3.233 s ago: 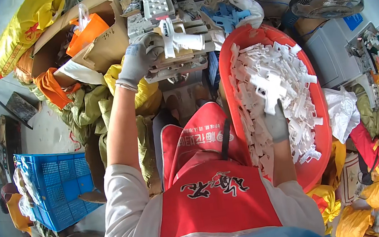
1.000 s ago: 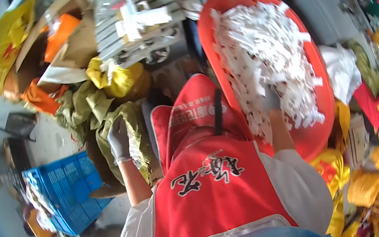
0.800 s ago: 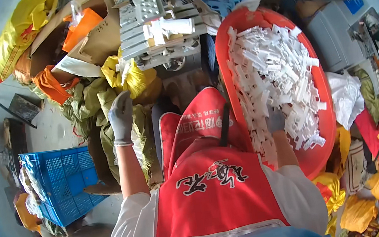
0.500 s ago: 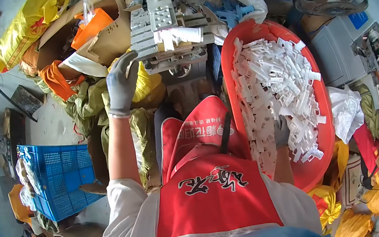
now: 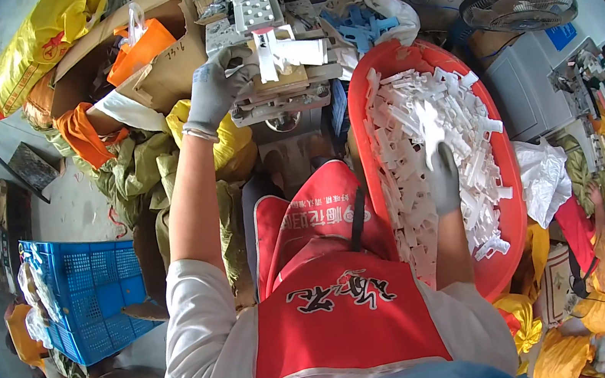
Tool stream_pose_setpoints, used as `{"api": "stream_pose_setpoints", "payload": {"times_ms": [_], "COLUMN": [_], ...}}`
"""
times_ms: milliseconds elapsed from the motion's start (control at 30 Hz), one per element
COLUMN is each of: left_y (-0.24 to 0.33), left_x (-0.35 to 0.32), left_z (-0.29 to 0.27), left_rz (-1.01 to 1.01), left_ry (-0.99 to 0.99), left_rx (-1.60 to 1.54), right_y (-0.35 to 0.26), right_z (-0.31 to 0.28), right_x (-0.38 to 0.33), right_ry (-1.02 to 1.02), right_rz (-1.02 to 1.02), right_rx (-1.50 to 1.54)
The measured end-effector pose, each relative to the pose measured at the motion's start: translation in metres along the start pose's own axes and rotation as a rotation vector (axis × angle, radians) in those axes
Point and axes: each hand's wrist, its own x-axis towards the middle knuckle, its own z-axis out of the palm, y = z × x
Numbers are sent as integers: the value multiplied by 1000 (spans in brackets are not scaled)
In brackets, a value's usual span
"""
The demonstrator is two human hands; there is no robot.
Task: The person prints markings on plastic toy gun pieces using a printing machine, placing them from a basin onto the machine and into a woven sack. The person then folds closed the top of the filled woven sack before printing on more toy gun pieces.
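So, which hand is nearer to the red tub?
Right. The right hand is over white pieces in the red tub; the left hand is away, at the grey machine.

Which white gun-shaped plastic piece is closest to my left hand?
The piece on the grey machine, just right of your left hand; the other pieces are in or over the red tub.

- This place is a small workshop, probably for plastic goods.
- A grey metal press machine (image 5: 257, 13) with a slotted bed stands in front of the person.
- Beside it, a large red tub (image 5: 497, 274) is heaped with white gun-shaped plastic parts (image 5: 455, 117); similar blue plastic parts (image 5: 365, 27) fill a white sack (image 5: 408, 18).
- Cardboard box (image 5: 165, 83), yellow sack (image 5: 40, 54) and blue plastic crate (image 5: 90, 300) crowd the bare grey floor (image 5: 72, 210).
- A black fan (image 5: 518, 6) stands nearby.
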Motion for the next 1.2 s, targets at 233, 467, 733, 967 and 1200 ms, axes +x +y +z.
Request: {"api": "stream_pose_setpoints", "payload": {"times_ms": [233, 467, 733, 967, 1200], "left_y": [-21, -55, -88, -104, -124], "left_x": [-104, -246, -338, -400, -434], "left_z": [-22, -63, -45, -46, -37], "left_rz": [-104, -505, -750, -924, -1000], "left_ry": [377, 549, 615, 479, 355], "left_rx": [83, 184, -184, 238, 165], "right_y": [-108, -135, -145, -71, 90], "right_z": [135, 231, 235, 115, -94], "right_x": [68, 107, 109, 72, 31], "right_ry": [-446, -672, -758, -478, -108], "right_rz": [-663, -983, -1138, -837, -116], "right_rx": [-305, -818, -1008, -704, -652]}}
